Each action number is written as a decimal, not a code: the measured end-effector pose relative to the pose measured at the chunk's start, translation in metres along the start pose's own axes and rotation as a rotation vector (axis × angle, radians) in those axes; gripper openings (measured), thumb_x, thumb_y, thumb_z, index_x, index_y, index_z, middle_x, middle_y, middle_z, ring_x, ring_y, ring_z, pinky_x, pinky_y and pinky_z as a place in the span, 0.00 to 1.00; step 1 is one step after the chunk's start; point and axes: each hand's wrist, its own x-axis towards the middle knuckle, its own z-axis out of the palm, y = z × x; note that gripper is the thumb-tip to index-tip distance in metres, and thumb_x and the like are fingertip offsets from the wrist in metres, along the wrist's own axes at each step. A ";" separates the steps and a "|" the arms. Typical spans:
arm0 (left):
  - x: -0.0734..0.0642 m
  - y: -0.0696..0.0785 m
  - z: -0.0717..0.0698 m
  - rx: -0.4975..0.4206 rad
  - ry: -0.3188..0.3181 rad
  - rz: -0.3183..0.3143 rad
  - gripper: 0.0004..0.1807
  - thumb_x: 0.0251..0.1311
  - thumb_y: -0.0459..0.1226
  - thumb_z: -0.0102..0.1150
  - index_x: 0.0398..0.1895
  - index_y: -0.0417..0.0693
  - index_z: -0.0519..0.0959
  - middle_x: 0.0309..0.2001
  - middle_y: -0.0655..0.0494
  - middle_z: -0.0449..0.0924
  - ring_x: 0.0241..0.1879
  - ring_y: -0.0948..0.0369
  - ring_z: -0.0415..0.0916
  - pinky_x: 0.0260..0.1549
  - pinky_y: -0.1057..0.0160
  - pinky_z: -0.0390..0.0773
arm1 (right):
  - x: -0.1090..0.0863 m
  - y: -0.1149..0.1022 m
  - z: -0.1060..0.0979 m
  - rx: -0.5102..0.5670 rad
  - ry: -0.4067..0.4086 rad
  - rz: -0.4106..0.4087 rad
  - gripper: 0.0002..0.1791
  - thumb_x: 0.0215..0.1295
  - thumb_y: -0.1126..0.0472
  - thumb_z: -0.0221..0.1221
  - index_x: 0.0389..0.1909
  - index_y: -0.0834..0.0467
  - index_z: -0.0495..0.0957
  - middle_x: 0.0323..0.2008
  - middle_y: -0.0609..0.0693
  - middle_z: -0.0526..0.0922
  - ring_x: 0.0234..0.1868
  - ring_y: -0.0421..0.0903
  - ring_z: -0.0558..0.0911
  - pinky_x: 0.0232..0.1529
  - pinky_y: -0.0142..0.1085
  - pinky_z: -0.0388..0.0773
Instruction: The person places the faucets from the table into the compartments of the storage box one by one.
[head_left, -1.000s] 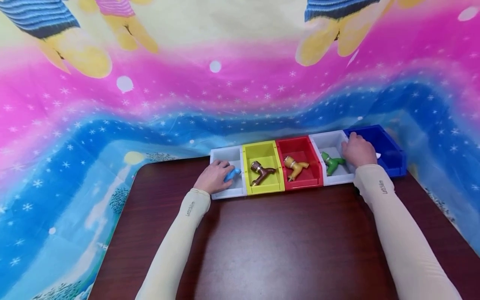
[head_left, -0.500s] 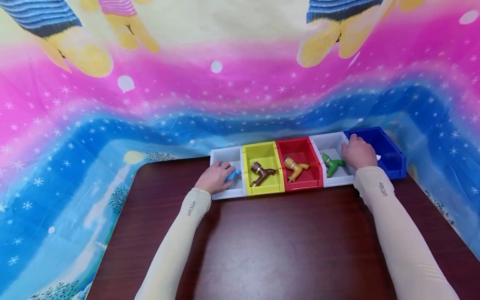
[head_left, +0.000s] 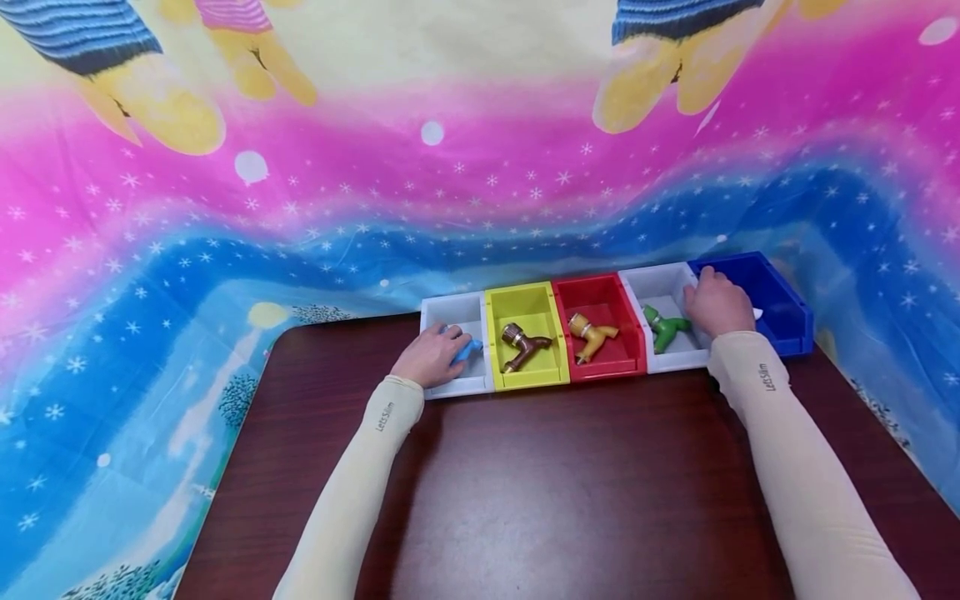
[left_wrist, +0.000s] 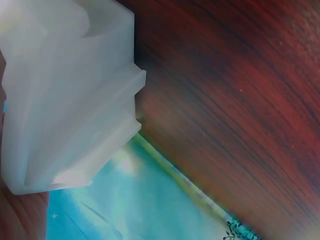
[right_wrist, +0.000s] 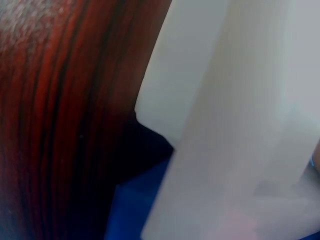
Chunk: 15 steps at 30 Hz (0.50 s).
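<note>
In the head view, my left hand (head_left: 426, 357) reaches into the grey bin at the left end of the row, its fingers curled over a light-blue tap (head_left: 468, 348). My right hand (head_left: 717, 304) lies over the wall between the white bin (head_left: 678, 364) and the dark-blue bin (head_left: 797, 332). Its fingertips are hidden. The tip of a white object (head_left: 757, 314) shows beside that hand, inside the blue bin; I cannot tell whether the hand grips it. Left of that hand, a green tap (head_left: 664, 327) lies in the white bin.
Between the hands, a yellow bin (head_left: 532, 382) holds a brown tap (head_left: 523, 346), and a red bin (head_left: 609, 368) holds a yellow tap (head_left: 592, 336). The bins stand side by side along the back of a dark wooden table (head_left: 570, 492). A printed cloth (head_left: 480, 183) hangs behind.
</note>
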 end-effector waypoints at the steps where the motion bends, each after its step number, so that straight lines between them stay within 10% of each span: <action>1: 0.000 0.000 0.000 0.000 -0.001 0.002 0.18 0.70 0.45 0.62 0.59 0.49 0.81 0.48 0.52 0.82 0.48 0.54 0.77 0.58 0.53 0.78 | 0.000 0.000 0.000 -0.001 0.002 -0.001 0.36 0.81 0.53 0.46 0.71 0.81 0.55 0.57 0.82 0.69 0.54 0.80 0.74 0.57 0.72 0.71; 15: 0.001 0.001 -0.001 0.023 -0.070 -0.006 0.19 0.71 0.44 0.60 0.61 0.49 0.78 0.49 0.51 0.81 0.46 0.51 0.76 0.52 0.52 0.80 | 0.000 0.000 0.003 0.004 -0.008 0.014 0.38 0.82 0.52 0.45 0.74 0.80 0.52 0.61 0.82 0.67 0.57 0.80 0.72 0.59 0.72 0.70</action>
